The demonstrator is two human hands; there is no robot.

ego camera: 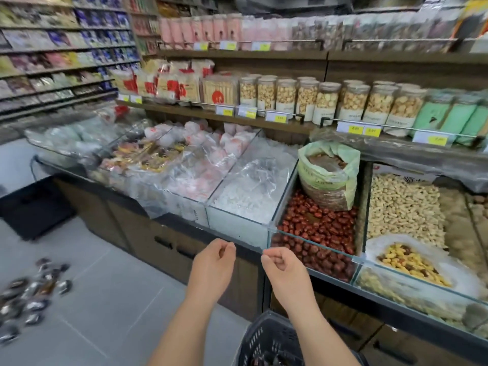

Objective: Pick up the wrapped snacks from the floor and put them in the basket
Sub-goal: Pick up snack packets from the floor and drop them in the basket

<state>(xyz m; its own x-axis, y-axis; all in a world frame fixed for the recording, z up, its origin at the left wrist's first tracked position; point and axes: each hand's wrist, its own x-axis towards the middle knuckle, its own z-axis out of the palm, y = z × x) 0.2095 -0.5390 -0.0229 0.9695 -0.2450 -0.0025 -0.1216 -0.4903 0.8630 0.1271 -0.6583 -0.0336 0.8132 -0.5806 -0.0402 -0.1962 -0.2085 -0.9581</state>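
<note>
Two bare hands hover at lower centre of the frame, just above a dark plastic basket [260, 336] whose rim shows at the bottom edge between the forearms. The left hand [212, 262] and the right hand [284, 270] sit side by side. Both have loosely curled fingers with thumbs near forefingers, and nothing is visible in either hand. Something dark lies inside the basket, too blurred to name.

The wrapped snacks [31, 294], small dark and silvery packets, lie scattered on the grey floor tiles [111, 299] at lower left, well apart from both hands. The scatter runs along the left edge, stretching from the bottom corner upward and slightly rightward. It lies to the left of the fingers and below them, so the left hand is nearer, and reaching it likely means turning and bending that way.

Beyond the hands stands a counter of glass bins [311, 237] holding red dates [317, 225] and peanuts [401, 207]. Shelves of jars [285, 97] and packets fill the upper frame.
</note>
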